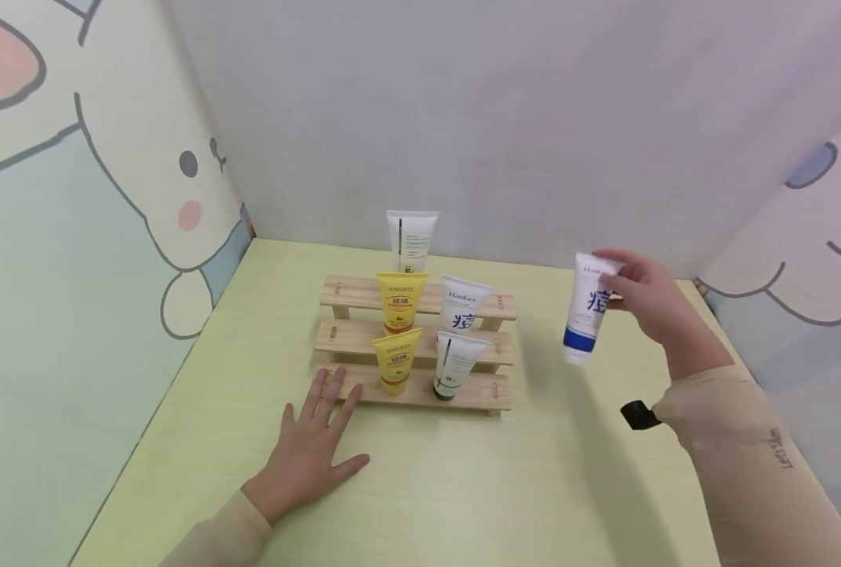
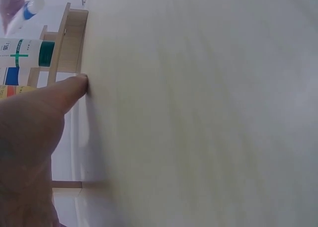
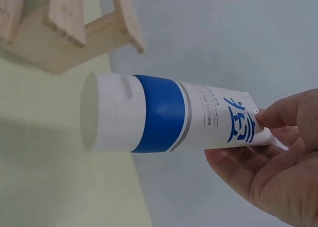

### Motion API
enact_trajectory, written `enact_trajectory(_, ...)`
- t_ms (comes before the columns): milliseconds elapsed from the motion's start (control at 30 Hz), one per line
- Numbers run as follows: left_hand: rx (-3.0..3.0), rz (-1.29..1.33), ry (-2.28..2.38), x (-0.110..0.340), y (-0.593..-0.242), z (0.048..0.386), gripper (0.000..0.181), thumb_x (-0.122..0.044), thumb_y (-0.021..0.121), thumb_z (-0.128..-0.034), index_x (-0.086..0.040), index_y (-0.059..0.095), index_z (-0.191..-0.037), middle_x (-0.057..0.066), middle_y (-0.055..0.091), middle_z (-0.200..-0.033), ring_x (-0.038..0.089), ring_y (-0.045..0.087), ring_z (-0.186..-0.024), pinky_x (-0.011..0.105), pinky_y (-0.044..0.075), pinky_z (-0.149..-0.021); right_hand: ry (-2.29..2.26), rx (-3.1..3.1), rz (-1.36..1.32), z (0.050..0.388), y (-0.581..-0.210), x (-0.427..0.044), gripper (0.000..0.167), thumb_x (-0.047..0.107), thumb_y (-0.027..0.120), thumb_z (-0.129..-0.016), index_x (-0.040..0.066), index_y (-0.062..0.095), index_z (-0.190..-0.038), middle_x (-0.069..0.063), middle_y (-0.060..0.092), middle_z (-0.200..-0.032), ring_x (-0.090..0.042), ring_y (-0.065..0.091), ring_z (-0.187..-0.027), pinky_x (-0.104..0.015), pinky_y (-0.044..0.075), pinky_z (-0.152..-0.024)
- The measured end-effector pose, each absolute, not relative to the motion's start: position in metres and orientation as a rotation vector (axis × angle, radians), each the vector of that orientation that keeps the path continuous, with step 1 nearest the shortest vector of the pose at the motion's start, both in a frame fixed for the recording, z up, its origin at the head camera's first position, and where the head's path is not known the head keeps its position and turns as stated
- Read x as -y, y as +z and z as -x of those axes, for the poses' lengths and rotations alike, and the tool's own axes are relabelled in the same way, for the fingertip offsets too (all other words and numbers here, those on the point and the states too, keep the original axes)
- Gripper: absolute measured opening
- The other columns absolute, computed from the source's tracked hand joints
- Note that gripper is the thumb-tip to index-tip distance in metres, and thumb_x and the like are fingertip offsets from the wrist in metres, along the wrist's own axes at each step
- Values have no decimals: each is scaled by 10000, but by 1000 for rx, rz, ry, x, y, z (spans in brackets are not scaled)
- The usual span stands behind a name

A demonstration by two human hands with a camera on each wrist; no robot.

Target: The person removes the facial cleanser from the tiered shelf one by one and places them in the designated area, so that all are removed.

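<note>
In the head view my right hand [image 1: 640,295] grips a white tube with a blue band [image 1: 587,311] by its upper end, cap down, above the table right of a wooden tiered rack [image 1: 413,387]. The right wrist view shows thumb and fingers pinching the tube's flat end. My left hand [image 1: 309,445] lies with spread, straight fingers at the rack's front left corner, fingertips at the lowest tier. On the rack stand a yellow tube [image 1: 395,362] and a white tube with a dark cap [image 1: 456,364] in front, another yellow tube [image 1: 401,303] and a blue-lettered white tube [image 1: 463,305] behind.
A tall white tube [image 1: 412,240] stands on the top tier. The pale yellow table [image 1: 420,488] meets a plain back wall [image 1: 463,118]. Cartoon-painted walls [image 1: 137,157] flank it. A black tab [image 1: 639,415] sticks out at the right sleeve.
</note>
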State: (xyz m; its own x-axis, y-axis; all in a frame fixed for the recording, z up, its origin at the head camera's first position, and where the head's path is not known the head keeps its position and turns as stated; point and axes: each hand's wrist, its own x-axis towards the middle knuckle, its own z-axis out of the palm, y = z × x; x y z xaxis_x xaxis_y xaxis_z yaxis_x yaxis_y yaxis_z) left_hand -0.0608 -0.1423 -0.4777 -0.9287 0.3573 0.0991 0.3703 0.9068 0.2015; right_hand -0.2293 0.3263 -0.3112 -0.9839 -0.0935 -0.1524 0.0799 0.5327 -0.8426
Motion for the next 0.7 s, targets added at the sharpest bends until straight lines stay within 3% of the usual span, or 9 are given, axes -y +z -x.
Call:
enact_trajectory(133,3009,575,-352,142,-477,60,985,-577,747,-898,-147,293,-1660,156,105,-1758,424,120,-1608,844,396,-983,-1308,-2508,32,241,-344,-327,555,107,415,-1104,23,282,-1636,-245,466,-1474,-200,589,-1145,-294,552,-911)
enact_trajectory(267,3018,569,-374,142,-476,61,987,-571,752,-897,-146,293,-1660,157,99,-1760,432,115,-1609,854,382,-988,-1270,-2459,-9,251,-372,-322,555,103,409,-1092,5,292,-1625,-298,418,-1525,-348,514,-1229,-383,526,-953)
enact_trajectory(533,3042,556,-382,141,-477,62,988,-577,752,-897,-151,294,-1661,149,85,-1766,437,109,-1612,858,373,-996,-1195,-2441,-87,268,-411,-317,553,133,391,-1070,6,335,-1605,-305,408,-1521,-352,514,-1212,-417,545,-955)
enact_trajectory(700,3047,547,-371,141,-478,63,997,-587,754,-890,-158,292,-1662,146,88,-1767,434,107,-1614,856,372,-999,-1195,-2430,-109,276,-425,-311,557,134,382,-1077,-11,313,-1610,-327,392,-1541,-350,504,-1239,-338,535,-898)
